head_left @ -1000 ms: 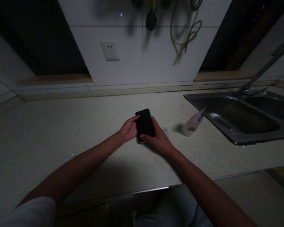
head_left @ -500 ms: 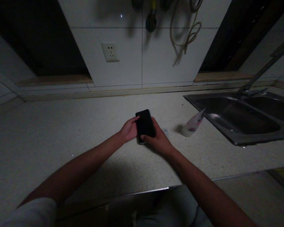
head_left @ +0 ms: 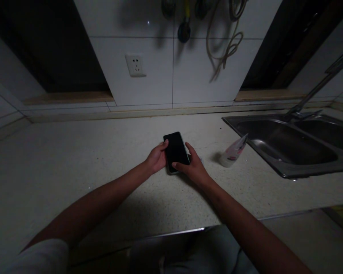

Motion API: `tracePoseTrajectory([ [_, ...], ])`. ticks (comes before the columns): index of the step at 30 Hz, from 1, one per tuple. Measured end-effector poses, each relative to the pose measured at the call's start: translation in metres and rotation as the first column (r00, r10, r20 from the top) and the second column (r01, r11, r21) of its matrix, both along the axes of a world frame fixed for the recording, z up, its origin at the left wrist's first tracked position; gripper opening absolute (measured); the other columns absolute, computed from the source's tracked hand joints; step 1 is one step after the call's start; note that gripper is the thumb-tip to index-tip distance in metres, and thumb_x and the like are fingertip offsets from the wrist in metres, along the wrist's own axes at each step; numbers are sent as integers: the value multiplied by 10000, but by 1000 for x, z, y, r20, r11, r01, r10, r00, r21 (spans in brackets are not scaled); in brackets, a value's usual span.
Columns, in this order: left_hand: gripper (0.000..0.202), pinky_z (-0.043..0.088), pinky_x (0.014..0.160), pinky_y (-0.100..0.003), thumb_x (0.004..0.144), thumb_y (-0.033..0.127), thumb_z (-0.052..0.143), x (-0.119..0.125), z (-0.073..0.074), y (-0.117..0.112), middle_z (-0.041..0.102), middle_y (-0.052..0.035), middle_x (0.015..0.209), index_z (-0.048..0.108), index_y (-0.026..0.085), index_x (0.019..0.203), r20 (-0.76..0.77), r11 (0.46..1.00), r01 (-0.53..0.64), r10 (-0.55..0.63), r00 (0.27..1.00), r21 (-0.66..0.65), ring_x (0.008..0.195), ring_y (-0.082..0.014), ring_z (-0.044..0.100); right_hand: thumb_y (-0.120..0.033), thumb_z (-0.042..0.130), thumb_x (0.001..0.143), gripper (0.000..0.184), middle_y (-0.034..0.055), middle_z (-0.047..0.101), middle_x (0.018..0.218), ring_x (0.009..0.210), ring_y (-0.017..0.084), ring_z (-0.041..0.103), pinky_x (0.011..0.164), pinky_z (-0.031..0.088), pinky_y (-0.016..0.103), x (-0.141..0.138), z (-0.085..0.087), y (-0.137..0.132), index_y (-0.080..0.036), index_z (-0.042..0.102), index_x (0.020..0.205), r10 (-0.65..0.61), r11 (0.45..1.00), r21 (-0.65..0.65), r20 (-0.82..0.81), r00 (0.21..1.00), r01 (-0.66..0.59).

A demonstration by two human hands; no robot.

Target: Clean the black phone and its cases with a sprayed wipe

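Speckled stone countertop under everything, lit dimly; white wall socket at about 11 o'clock from the phone, set in the tiled wall above counter height, unused; left hand curled around the long edge of a black smartphone, grasping without clenching; phone at the middle of the counter, screen up and unlit, its face mostly uncovered by the edge-on hold; whether it bears on the counter, impossible to tell; right hand grasping the opposite edge, one fingertip over the lower corner; hanging rope at 1 o'clock; squeeze tube at 3 o'clock, tilted, crimped end up, contents hidden; double steel sink at 2 o'clock, bowls too dim to make out contents; faucet arching over them.
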State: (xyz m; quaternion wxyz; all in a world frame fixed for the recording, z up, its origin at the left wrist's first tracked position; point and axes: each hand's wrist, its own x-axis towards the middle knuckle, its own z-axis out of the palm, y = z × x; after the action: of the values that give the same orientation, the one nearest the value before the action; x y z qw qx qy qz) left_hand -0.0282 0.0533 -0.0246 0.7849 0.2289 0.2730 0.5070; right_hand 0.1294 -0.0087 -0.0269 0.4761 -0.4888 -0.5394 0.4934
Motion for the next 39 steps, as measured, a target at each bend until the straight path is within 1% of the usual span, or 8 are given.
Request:
tracePoseTrajectory([
  [8,182,498,1006,-398,906,198,678,1,-1,0,724,-78,906,647,133,1074,-6,999,-52,52,999,3,886,-213,696,-379,837,633,972,123,655,1245,1170,336,621,988,515,580,0,0,1,-253,376,1479,-4,1000,26,-6,1000,4],
  [12,109,498,1003,-376,914,182,667,2,2,-2,725,-79,904,654,122,1003,6,998,-62,62,998,-2,847,-190,691,-367,834,615,979,131,651,1251,1176,338,613,985,512,576,0,2,1,-237,377,1471,-6,1000,28,-5,1000,6],
  [17,240,511,985,-374,895,191,696,1,1,-2,734,-78,934,645,129,1121,7,999,-37,37,999,20,865,-195,698,-357,823,614,984,120,650,1273,1145,322,631,981,514,569,0,1,1,-247,361,1476,1,1000,28,1,1000,-1],
  [20,266,522,960,-362,880,182,715,0,-2,-2,731,-70,916,640,129,1130,-7,998,-50,51,999,37,844,-188,697,-335,811,620,956,109,650,1276,1139,310,628,997,502,560,0,1,1,-251,381,1470,26,997,75,23,999,-28],
  [26,128,524,929,-335,891,173,699,2,-1,-3,724,-70,890,658,119,1000,-21,996,-65,67,998,63,808,-172,683,-354,797,637,904,102,653,1270,1136,306,618,995,495,543,-1,-2,2,-250,425,1454,32,989,146,53,998,-39],
  [33,90,509,958,-344,926,152,630,5,2,-3,729,-74,897,650,129,1011,6,987,-160,161,987,-30,828,-181,690,-448,786,666,811,104,693,1122,975,275,651,904,530,495,-1,3,1,-208,493,1383,-55,994,96,55,997,50],
  [36,102,524,935,-334,968,172,562,4,2,-1,735,-75,866,646,128,1008,22,981,-176,178,984,-80,797,-177,693,-480,780,679,794,111,699,1108,951,269,656,874,541,478,-1,5,1,-191,504,1365,5,997,82,12,1000,-6],
  [39,141,527,955,-350,970,187,554,2,0,1,739,-65,835,648,137,1064,34,976,-185,190,981,-118,787,-186,700,-438,799,667,735,115,691,1192,1043,279,644,952,512,485,-2,3,2,-201,545,1315,84,988,130,3,996,-83],
])
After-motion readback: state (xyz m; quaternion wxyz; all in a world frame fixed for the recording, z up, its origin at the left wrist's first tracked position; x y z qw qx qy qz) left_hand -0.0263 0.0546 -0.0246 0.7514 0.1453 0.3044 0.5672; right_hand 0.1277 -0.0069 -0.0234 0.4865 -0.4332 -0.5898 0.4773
